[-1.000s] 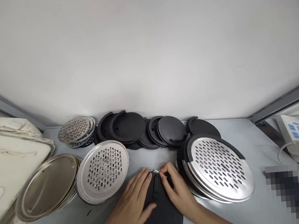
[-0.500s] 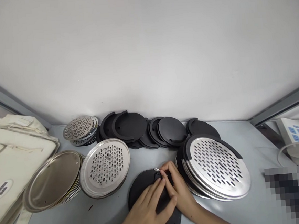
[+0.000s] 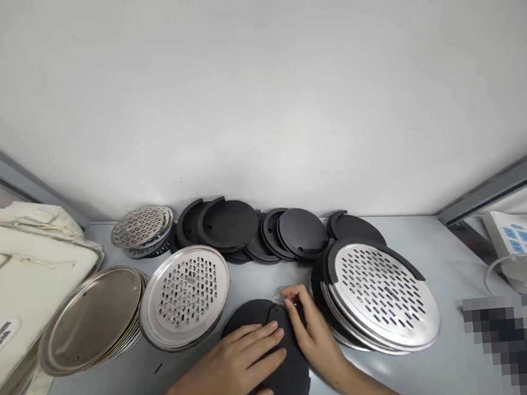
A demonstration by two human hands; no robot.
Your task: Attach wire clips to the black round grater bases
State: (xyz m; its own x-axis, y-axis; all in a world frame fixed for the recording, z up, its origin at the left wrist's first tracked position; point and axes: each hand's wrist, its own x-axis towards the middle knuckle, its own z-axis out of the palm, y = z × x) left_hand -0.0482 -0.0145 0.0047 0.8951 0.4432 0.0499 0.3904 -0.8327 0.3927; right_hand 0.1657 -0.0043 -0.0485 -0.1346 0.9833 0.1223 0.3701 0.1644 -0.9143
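Note:
A round black disc (image 3: 291, 366) lies on the grey table in front of me. My left hand (image 3: 233, 367) rests flat on its left part, fingers stretched out. At the disc's upper right edge, my right hand (image 3: 314, 333) has thumb and index finger pinched on a small shiny piece (image 3: 278, 300), blurred and partly hidden by the fingers. Just right of this hand stands a stack of perforated metal discs (image 3: 380, 285), the top one with a black rim piece (image 3: 400, 260) along its far edge.
Perforated discs (image 3: 184, 298) and plain metal discs (image 3: 101, 310) are stacked at left. Along the wall lie black discs (image 3: 229, 221) and a small pile of perforated discs (image 3: 138, 225). A cream bag (image 3: 27, 265) sits far left, a white device (image 3: 517, 238) far right.
My left hand has slid left and down over the disc, away from my right hand. The right hand stays at the disc's edge, with the small shiny piece just beyond the rim.

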